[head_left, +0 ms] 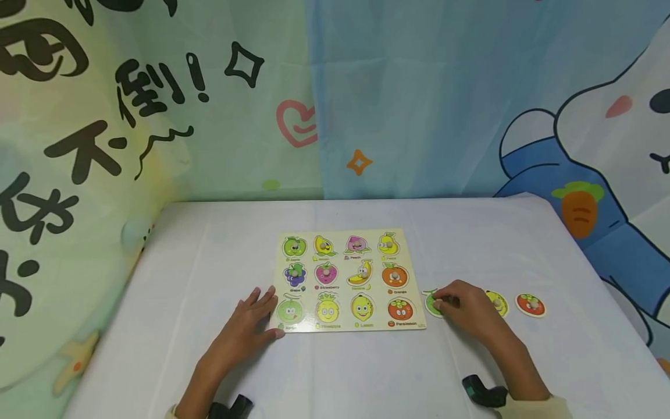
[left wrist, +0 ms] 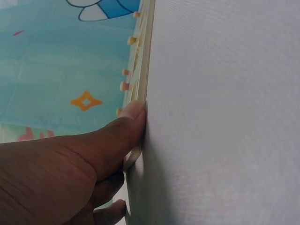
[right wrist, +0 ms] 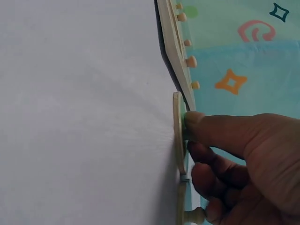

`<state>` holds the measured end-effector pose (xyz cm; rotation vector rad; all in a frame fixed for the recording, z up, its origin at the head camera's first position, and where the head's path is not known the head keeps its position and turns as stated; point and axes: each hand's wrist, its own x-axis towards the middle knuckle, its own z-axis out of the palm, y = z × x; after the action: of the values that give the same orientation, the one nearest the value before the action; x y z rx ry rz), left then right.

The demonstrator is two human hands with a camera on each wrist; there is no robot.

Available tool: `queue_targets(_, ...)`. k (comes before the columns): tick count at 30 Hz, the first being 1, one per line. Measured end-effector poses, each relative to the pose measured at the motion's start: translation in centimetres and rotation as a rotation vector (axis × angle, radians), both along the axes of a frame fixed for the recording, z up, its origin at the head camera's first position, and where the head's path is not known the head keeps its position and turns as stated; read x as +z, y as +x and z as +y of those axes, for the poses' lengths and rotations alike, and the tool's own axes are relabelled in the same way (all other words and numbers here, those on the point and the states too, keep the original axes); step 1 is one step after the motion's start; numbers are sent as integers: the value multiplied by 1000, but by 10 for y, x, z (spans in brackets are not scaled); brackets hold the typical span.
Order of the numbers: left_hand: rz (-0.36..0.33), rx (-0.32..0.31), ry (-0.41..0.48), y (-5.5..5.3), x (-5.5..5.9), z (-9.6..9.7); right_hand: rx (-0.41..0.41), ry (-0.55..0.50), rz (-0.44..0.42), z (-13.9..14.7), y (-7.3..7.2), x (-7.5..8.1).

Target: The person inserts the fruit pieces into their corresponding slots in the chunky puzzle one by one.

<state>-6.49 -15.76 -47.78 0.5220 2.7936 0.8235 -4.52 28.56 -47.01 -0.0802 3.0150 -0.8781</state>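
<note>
A wooden fruit puzzle board (head_left: 340,295) lies flat on the table. My left hand (head_left: 245,330) rests at its near left corner, the fingers fairly straight along the left side and the thumb against the near edge. Just off the board's right side, my right hand (head_left: 468,308) pinches a green melon puzzle piece (head_left: 432,305) by its knob. In the right wrist view the melon piece (right wrist: 178,133) stands edge-on under thumb and fingers, its contact with the cloth unclear. A yellow lemon piece (head_left: 498,302) and a red persimmon piece (head_left: 531,305) lie beyond that hand.
Knobbed fruit pieces such as the orange (head_left: 395,276) and grape (head_left: 295,274) sit in the board's upper two rows. The bottom row shows printed fruit pictures without knobs. White cloth covers the table (head_left: 366,378), and a printed curtain (head_left: 408,116) hangs behind it.
</note>
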Motion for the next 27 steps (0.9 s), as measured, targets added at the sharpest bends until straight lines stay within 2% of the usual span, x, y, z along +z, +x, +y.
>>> queue_targets(7,17,2,2,0,1,0,-2,36,-82,-3,-2,8)
queue_targets(10,7,6,5,-1,2,0,-14,34,-76,-4,-2,11)
queue_targets(13,-2,4,9,0,2,0,-28,19,-29,-5,-1,13)
queue_targets(20,8,4,-5,0,2,0,1,-65,164,-20,-8,15)
queue_targets(24,7,-2,7,0,1,0,13,-158,230,-34,-11,16)
queue_targets(27,1,-6,12,0,1,0,14,-224,247,-46,-14,15)
